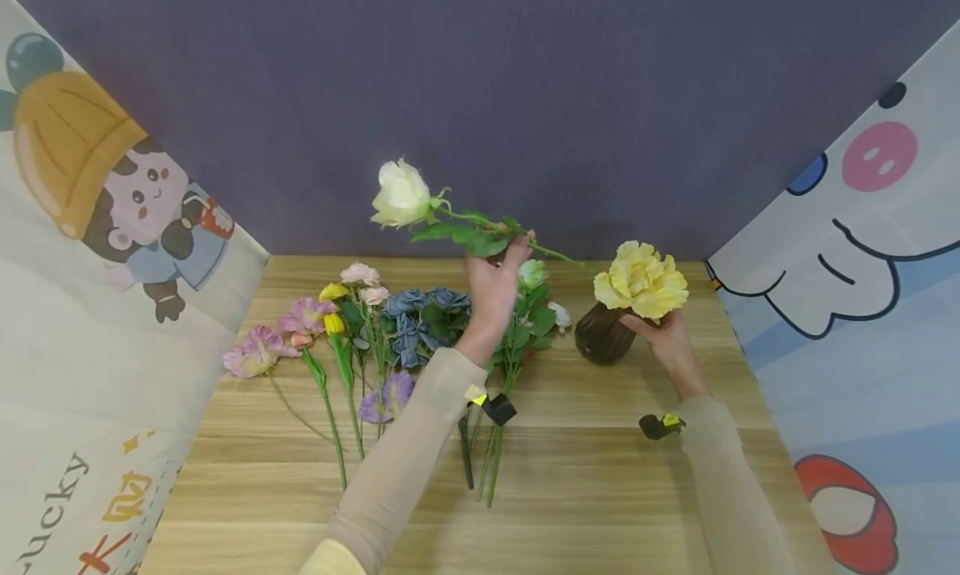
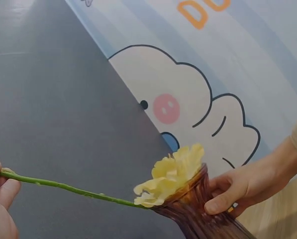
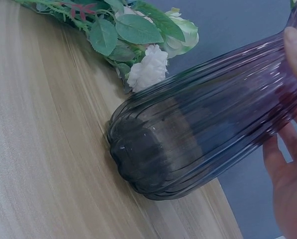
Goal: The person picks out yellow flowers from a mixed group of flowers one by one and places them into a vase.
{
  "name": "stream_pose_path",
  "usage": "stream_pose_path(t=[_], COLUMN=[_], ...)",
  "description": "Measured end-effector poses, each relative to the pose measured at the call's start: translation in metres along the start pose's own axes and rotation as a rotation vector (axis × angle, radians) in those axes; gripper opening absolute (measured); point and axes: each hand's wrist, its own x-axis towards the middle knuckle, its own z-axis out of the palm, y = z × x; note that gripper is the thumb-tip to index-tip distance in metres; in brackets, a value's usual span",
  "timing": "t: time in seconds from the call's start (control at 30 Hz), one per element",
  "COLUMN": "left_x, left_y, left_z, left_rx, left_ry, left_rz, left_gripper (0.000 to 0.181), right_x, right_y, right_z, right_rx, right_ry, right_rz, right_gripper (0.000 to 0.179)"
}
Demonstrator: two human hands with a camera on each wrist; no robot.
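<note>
My left hand [image 1: 493, 287] pinches the leafy green stem of a white rose [image 1: 401, 194], raised above the table with its bloom to the left. In the left wrist view the lower stem [image 2: 73, 189] runs toward the mouth of a dark ribbed glass vase [image 2: 193, 209]; whether its tip is inside I cannot tell, as petals cover it. A yellow flower [image 1: 641, 282] fills the vase mouth. My right hand [image 1: 666, 342] grips the vase near its neck. The right wrist view shows the see-through vase body [image 3: 203, 129] with its base by the tabletop.
Loose flowers lie across the left and middle of the wooden table [image 1: 600, 492]: pink-purple blooms [image 1: 255, 352], yellow tulips [image 1: 334, 323], blue roses [image 1: 408, 329], and a green-white bunch [image 1: 532, 275]. A dark panel [image 1: 480, 100] stands behind, with printed cloths at both sides.
</note>
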Motion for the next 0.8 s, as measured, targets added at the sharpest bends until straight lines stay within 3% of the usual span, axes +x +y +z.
stream_pose_path(t=[0.23, 0.53, 0.8], left_x=[0.001, -0.001, -0.009], left_y=[0.004, -0.002, -0.009], left_z=[0.001, 0.006, 0.014], left_rx=[-0.039, -0.006, 0.061], left_ry=[0.013, -0.013, -0.073], left_rz=[0.007, 0.028, 0.043], left_gripper=[0.016, 0.018, 0.021], right_x=[-0.001, -0.001, 0.0], right_y=[-0.001, 0.001, 0.003], right_z=[0.001, 0.001, 0.002], right_rx=[0.021, 0.007, 0.106], right_ry=[0.003, 0.008, 0.0], right_rz=[-0.014, 0.011, -0.056], right_gripper=[0.072, 0.072, 0.066])
